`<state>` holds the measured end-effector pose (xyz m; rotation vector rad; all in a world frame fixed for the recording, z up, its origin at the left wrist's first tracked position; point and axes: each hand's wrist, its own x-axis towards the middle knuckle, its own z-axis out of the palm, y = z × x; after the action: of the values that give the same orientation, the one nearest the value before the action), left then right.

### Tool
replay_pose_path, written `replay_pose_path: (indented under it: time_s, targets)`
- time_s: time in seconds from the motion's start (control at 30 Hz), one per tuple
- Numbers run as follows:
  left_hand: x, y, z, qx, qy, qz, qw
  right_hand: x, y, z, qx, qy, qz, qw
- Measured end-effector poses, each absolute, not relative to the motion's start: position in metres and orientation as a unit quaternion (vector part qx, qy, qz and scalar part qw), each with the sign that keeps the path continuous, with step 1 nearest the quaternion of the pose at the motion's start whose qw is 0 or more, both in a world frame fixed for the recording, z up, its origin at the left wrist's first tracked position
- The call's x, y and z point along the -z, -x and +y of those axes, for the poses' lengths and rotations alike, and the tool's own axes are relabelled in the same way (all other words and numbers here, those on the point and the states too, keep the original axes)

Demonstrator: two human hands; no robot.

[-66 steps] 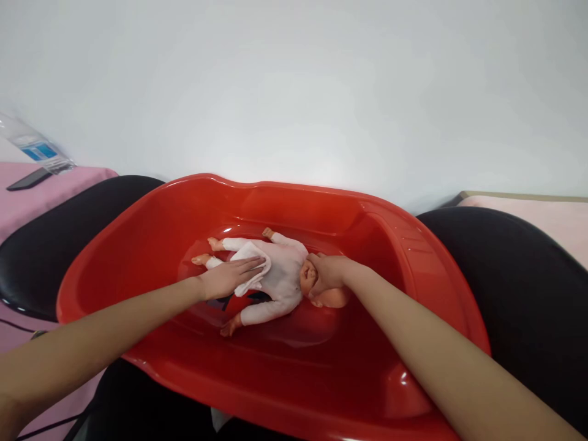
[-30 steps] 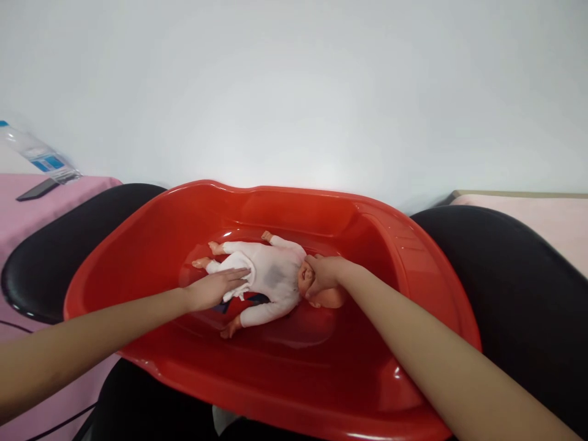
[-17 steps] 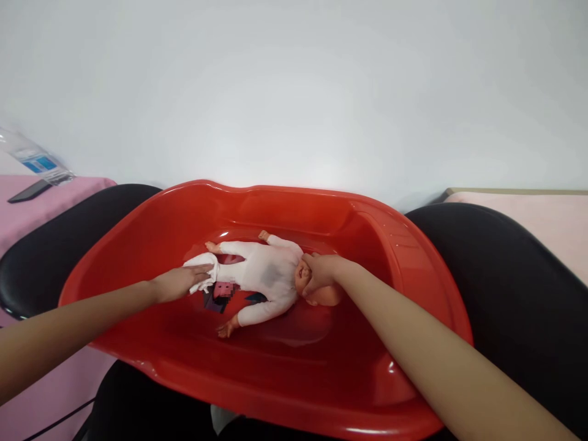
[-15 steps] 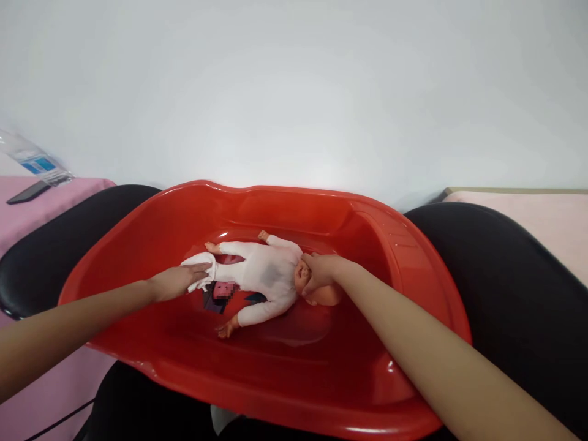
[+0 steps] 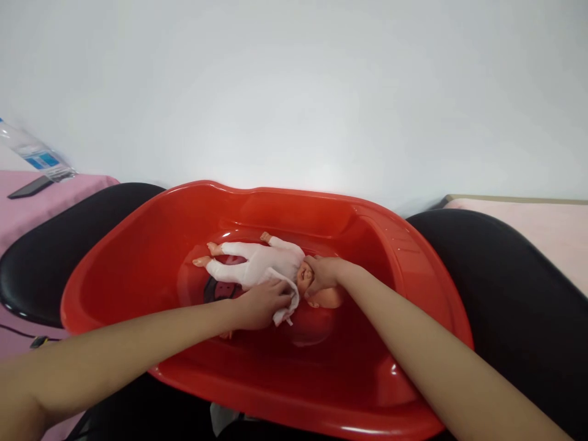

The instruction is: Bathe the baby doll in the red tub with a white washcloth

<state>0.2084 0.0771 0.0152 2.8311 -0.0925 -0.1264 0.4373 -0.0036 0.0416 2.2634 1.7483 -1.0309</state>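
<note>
A baby doll (image 5: 264,263) in a white suit lies on its back in a red baby bathtub (image 5: 138,257), its feet to the left and its head to the right. Shallow water seems to surround it. My right hand (image 5: 324,271) is closed around the doll's head, thumb and fingers on either side of the face. At the doll's near shoulder, my left hand (image 5: 266,303) presses a white washcloth (image 5: 287,300), fingers bent over it. That hand and forearm hide the doll's near arm.
Black chair seats (image 5: 496,282) flank the tub. On the left, a pink-covered surface (image 5: 87,187) bears a clear plastic bottle (image 5: 41,160) and a dark flat object (image 5: 30,188). A pale pink surface (image 5: 537,233) lies at right; a white wall rises behind.
My left hand has moved right with the washcloth, from the doll's near foot to its shoulder, uncovering that foot. My right hand has stayed on the head.
</note>
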Motion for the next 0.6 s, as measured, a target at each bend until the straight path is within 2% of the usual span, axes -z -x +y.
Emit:
replay_pose_path:
  time_s: [0.23,0.4,0.6]
  targets:
    - [-0.007,-0.165,0.100,0.130,-0.976,-0.024,0.173,-0.034,-0.442,0.000,0.350,-0.742,0.571,0.030]
    - [-0.011,-0.130,0.118,0.178,-0.973,-0.019,0.147,-0.044,-0.437,-0.004,0.367,-0.744,0.557,0.028]
    - [-0.040,-0.143,0.118,0.172,-0.953,0.068,0.239,-0.054,-0.433,-0.008,0.371,-0.743,0.556,0.010]
